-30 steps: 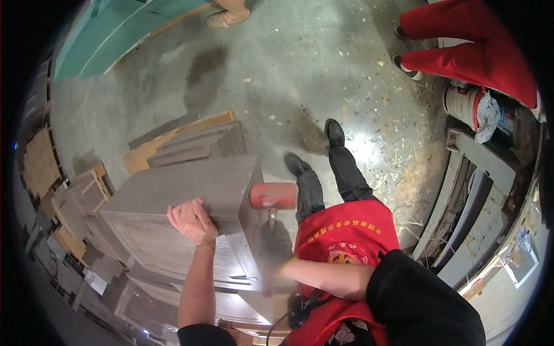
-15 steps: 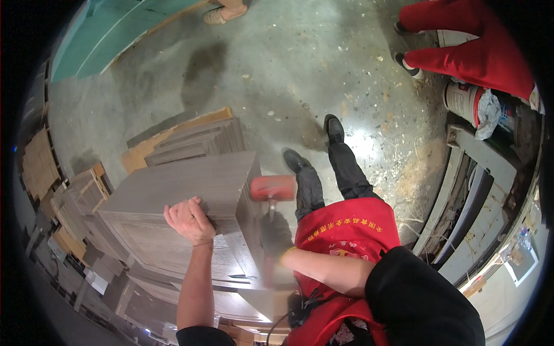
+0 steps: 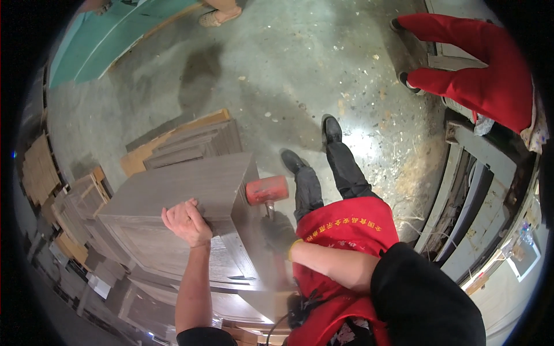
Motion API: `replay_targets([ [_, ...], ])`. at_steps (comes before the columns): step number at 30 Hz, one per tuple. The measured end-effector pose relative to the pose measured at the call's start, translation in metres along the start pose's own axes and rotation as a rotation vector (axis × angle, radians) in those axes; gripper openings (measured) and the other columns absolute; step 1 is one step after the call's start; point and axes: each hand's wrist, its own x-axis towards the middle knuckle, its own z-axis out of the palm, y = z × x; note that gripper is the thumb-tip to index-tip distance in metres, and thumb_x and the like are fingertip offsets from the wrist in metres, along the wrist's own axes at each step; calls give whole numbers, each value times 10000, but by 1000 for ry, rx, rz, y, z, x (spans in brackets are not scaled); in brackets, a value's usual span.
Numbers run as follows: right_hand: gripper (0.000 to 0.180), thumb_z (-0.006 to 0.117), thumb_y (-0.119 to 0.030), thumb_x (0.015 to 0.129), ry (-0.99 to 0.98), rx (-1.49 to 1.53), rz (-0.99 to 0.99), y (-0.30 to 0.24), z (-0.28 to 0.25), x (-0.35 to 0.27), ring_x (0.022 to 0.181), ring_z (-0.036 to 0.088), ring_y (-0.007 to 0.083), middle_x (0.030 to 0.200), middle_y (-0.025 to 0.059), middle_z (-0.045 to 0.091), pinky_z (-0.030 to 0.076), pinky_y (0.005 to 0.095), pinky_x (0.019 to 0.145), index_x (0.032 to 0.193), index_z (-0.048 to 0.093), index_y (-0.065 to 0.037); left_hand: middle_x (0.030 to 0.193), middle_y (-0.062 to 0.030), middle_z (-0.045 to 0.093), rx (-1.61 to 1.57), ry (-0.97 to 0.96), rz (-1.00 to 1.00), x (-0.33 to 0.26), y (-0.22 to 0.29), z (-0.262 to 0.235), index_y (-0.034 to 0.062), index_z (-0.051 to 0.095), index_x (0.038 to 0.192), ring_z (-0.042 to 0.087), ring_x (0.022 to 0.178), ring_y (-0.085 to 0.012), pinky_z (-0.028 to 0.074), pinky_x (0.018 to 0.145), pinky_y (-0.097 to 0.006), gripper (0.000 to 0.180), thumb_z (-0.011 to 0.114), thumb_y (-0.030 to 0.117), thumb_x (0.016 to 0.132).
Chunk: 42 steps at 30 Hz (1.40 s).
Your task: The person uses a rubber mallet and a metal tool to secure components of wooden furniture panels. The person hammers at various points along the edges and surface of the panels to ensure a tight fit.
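My left hand [image 3: 186, 222] presses flat on the top near corner of a grey wood-grain cabinet box [image 3: 179, 190], fingers spread. My right hand [image 3: 279, 232], in a dark glove, grips the handle of a mallet whose red head [image 3: 266, 190] is against the box's right side panel [image 3: 249, 230]. I wear a red apron [image 3: 340, 242] and dark trousers, and my black shoes [image 3: 332, 130] stand on the concrete floor.
Stacks of grey panels and door fronts [image 3: 196, 144] lie behind the box, with more along the left [image 3: 69, 202] and below. A person in red trousers [image 3: 473, 75] stands at top right. A teal board [image 3: 115, 34] lies top left. Framed panels [image 3: 473, 190] lean at right.
The mallet's red head has moved slightly as I strike the side panel; my left hand stays on the box corner.
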Motion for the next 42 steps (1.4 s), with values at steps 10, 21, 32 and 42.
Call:
replay_targets([
  [10,215,545,-207,861,184,-844,-708,65,12,-49,740,585,345,882,190,567,467,446,577,973,538,-24,781,-9,636,-17,2,-18,1,3,0,99,680,782,552,889,-216,260,1067,-492,285,456,186,936],
  [21,302,521,-305,934,169,-612,-666,71,19,-53,723,599,443,746,237,600,436,544,606,1015,485,-16,789,-12,649,-2,-1,-13,1,1,2,98,687,773,553,895,-213,260,1069,-483,290,461,187,933],
  [32,145,544,-197,883,381,-441,-371,35,24,27,568,572,232,739,80,556,459,363,471,925,567,-60,786,0,647,40,-20,3,0,-1,3,96,682,760,548,883,-199,249,1079,-474,302,449,178,934],
  [42,172,528,-240,900,169,264,21,-17,7,73,630,575,195,700,68,579,447,346,525,863,520,-73,761,-4,631,-31,-21,-43,-1,-4,1,78,679,763,546,860,-199,242,1080,-465,301,440,159,928],
])
